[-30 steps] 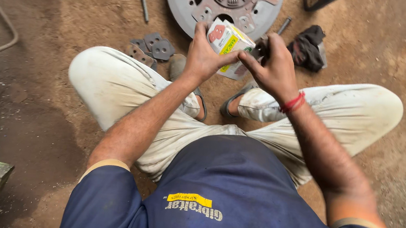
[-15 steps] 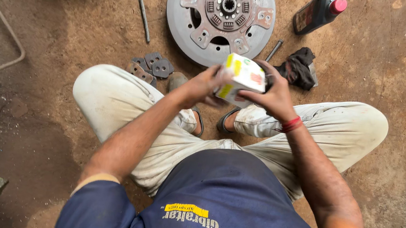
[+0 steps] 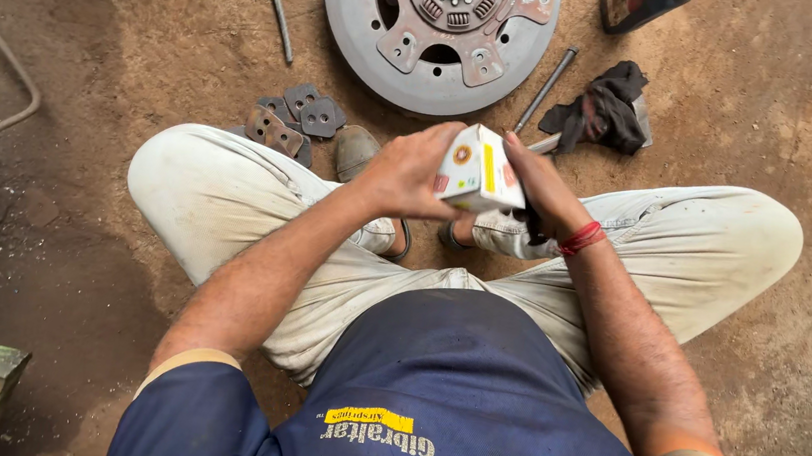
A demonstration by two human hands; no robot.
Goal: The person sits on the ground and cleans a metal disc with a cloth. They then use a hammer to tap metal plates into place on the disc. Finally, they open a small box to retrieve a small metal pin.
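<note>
Sitting cross-legged on the dirt floor, the person holds a small white-and-yellow box [image 3: 477, 170] at the centre of the frame, above the knees. Left hand [image 3: 412, 170] curls around the box's left side, fingers pressed against it; right hand [image 3: 541, 187] clasps the right side from behind, a red thread at its wrist — both hands are closed on the box, which is tilted. Just above the hands, at the top centre, a round clutch disc [image 3: 437, 30] lies flat on the ground. To its right rest a short metal rod [image 3: 545, 88] and a dark rag [image 3: 604, 113] (crumpled, touching the trouser leg). Left of the hands, a cluster of small flat metal plates [image 3: 292, 118] lies near the knee — a thin long bar [image 3: 276, 1] sits further up.
</note>
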